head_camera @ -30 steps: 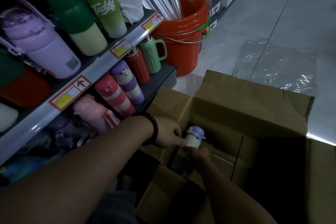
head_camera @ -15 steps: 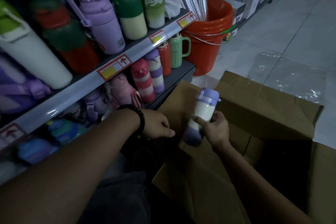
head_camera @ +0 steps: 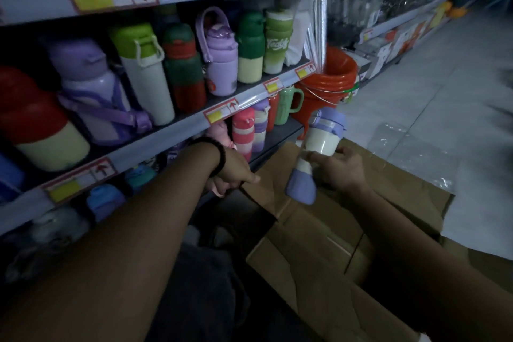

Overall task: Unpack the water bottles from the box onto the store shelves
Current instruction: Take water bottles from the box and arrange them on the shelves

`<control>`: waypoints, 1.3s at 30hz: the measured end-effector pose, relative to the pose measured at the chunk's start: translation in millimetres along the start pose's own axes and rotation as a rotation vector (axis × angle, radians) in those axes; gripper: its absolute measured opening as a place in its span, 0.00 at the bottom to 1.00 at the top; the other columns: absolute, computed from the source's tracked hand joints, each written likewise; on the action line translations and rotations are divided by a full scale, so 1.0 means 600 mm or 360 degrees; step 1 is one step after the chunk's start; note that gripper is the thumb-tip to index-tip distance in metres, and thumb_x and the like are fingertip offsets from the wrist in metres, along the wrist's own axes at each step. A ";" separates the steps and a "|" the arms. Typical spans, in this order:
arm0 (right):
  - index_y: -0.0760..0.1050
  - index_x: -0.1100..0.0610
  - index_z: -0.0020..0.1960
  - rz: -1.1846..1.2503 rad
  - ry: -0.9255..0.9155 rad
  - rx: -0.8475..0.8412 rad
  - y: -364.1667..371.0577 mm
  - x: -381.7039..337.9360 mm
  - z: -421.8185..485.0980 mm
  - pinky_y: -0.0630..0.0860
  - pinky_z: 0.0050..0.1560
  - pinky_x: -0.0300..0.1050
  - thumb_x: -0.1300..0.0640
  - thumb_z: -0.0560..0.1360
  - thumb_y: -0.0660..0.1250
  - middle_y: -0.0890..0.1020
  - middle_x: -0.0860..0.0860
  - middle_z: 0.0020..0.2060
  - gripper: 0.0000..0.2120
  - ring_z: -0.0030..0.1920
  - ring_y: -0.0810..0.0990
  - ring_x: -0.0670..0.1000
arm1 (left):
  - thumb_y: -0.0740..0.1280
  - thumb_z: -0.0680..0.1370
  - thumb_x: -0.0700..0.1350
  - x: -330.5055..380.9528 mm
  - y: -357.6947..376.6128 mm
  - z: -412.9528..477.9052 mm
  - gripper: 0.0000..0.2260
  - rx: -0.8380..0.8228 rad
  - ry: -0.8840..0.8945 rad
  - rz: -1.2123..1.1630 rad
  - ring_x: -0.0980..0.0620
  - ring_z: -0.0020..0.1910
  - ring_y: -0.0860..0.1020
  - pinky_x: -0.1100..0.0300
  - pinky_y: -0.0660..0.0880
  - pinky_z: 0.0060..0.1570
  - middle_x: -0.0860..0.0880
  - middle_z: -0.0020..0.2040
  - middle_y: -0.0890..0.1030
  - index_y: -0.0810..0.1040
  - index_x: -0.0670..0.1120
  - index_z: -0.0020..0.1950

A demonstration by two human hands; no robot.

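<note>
My right hand grips a purple-and-cream water bottle around its middle, held tilted above the open cardboard box. The bottle's purple lid points up and to the right. My left hand, with a dark bead bracelet on the wrist, hovers by the box's left flap near the bottom shelf, fingers loosely curled and holding nothing. The shelves on the left hold several bottles in purple, green, red and cream.
An orange bucket stands on the floor past the shelf end. Clear plastic wrap lies on the tiled floor behind the box. More shelving with boxed goods runs along the aisle at the top right.
My right hand has lifted the purple-and-cream bottle out of the box and higher up. My view has swung up toward the shelves. My left hand stays by the box flap.
</note>
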State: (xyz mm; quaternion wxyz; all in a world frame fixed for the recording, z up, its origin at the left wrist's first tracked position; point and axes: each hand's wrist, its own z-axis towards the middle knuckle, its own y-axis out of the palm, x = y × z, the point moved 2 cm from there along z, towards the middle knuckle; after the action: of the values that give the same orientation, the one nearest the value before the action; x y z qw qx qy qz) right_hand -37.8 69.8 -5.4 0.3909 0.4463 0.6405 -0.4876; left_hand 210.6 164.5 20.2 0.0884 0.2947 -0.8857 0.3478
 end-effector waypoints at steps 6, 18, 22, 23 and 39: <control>0.77 0.49 0.50 -0.0017 -0.0063 -0.0057 0.099 -0.020 -0.033 0.86 0.43 0.63 0.42 0.56 0.86 0.87 0.53 0.44 0.29 0.43 0.88 0.56 | 0.61 0.86 0.48 -0.016 0.001 -0.018 0.09 0.0089 0.0076 0.0025 0.50 0.40 0.78 0.64 0.74 0.28 0.48 0.48 0.78 0.79 0.47 0.59; 0.76 0.53 0.59 -0.0416 -0.0308 -0.0421 0.234 -0.039 -0.022 0.80 0.36 0.45 0.44 0.55 0.85 0.84 0.48 0.48 0.37 0.47 0.85 0.50 | 0.79 0.54 0.60 -0.088 0.012 0.017 0.32 0.0227 0.0179 -0.0459 0.43 0.45 0.86 0.35 0.83 0.52 0.47 0.47 0.87 0.83 0.51 0.56; 0.78 0.50 0.61 -0.0521 -0.0351 -0.0652 0.278 -0.022 0.012 0.87 0.42 0.54 0.41 0.47 0.86 0.87 0.48 0.49 0.45 0.48 0.87 0.51 | 0.81 0.63 0.52 -0.107 0.026 0.009 0.16 0.0336 0.0104 -0.0538 0.44 0.40 0.84 0.49 0.83 0.43 0.49 0.39 0.84 0.82 0.50 0.46; 0.77 0.49 0.63 -0.0531 -0.0363 -0.0701 0.286 -0.018 0.012 0.87 0.44 0.55 0.41 0.46 0.86 0.87 0.47 0.51 0.47 0.49 0.87 0.51 | 0.81 0.67 0.49 -0.106 0.030 -0.001 0.12 0.0345 0.0104 -0.0515 0.45 0.40 0.83 0.50 0.82 0.42 0.50 0.38 0.83 0.81 0.51 0.43; 0.82 0.51 0.54 -0.0530 -0.0420 -0.1099 0.364 0.007 -0.058 0.67 0.28 0.24 0.35 0.56 0.76 0.85 0.47 0.45 0.32 0.37 0.80 0.39 | 0.75 0.76 0.42 -0.164 0.050 -0.033 0.11 0.0610 -0.0138 -0.0507 0.48 0.51 0.79 0.60 0.76 0.40 0.54 0.43 0.79 0.75 0.53 0.50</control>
State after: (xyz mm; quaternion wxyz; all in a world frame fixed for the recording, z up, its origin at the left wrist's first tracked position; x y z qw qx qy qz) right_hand 166.4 132.0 -62.1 0.5124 0.1124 0.7745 -0.3535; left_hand 271.8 240.7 -17.8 0.0466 0.4565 -0.7488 0.4782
